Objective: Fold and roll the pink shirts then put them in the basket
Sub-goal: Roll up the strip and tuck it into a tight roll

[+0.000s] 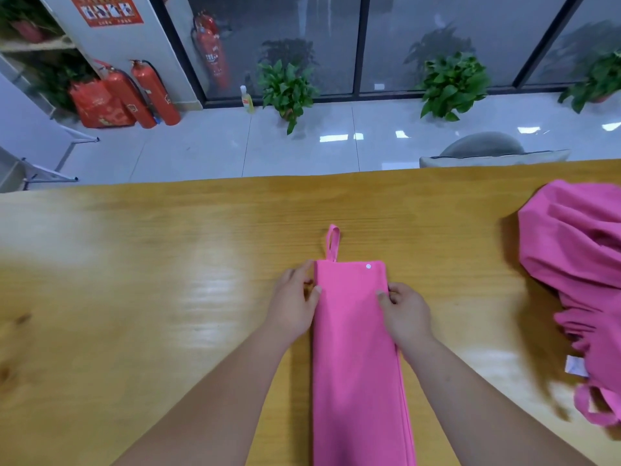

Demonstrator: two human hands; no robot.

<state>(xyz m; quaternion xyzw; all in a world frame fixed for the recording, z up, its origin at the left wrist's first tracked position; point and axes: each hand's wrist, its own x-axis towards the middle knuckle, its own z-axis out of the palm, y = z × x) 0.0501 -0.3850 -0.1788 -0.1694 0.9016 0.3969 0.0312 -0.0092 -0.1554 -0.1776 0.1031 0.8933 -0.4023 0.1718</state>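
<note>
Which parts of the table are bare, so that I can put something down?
The widest bare patch is the table left of the left hand. A narrower strip lies between the folded shirt and the pink pile. The right edge is crowded by that pile.

Long folded pink shirt strip (356,348): end nearer than the right grip (405,311) cut off by bottom edge.
Crumpled pink shirt heap (578,264): well right of that grip, cut by right edge.

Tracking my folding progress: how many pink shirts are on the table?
2: a folded strip at the table's center, a crumpled heap at its right edge. The heap may hold more than one.
</note>
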